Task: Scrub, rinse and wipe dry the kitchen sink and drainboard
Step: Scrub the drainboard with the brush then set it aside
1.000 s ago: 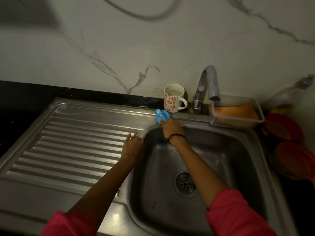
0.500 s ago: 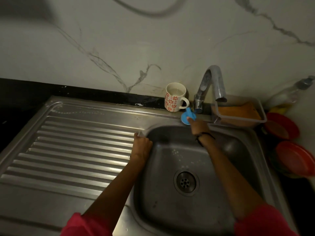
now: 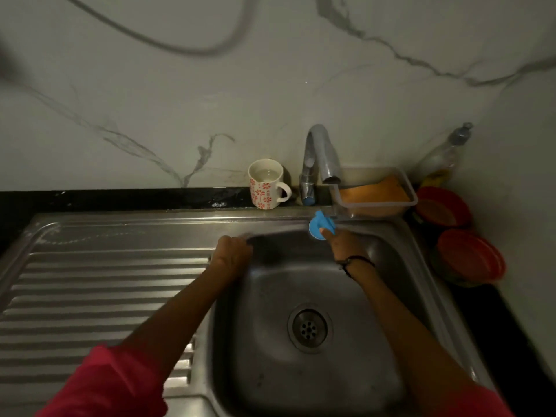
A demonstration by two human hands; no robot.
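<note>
The right hand (image 3: 343, 243) reaches to the sink's (image 3: 301, 281) back rim at about 12 o'clock, its grip pinching a blue scrubber (image 3: 321, 224) that presses on the rim just below the tap (image 3: 319, 158). The left hand (image 3: 233, 255) rests on the basin's back-left corner at 10 o'clock, fingers curled over the edge — a grip closed on the rim itself. The ribbed drainboard (image 3: 105, 281) stretches away toward 9 o'clock. On the counter ledge behind, a flowered mug (image 3: 266, 185) stands left of the tap, a clear tray (image 3: 376, 191) right of it — red bowls (image 3: 469, 257) lie at 3 o'clock.
</note>
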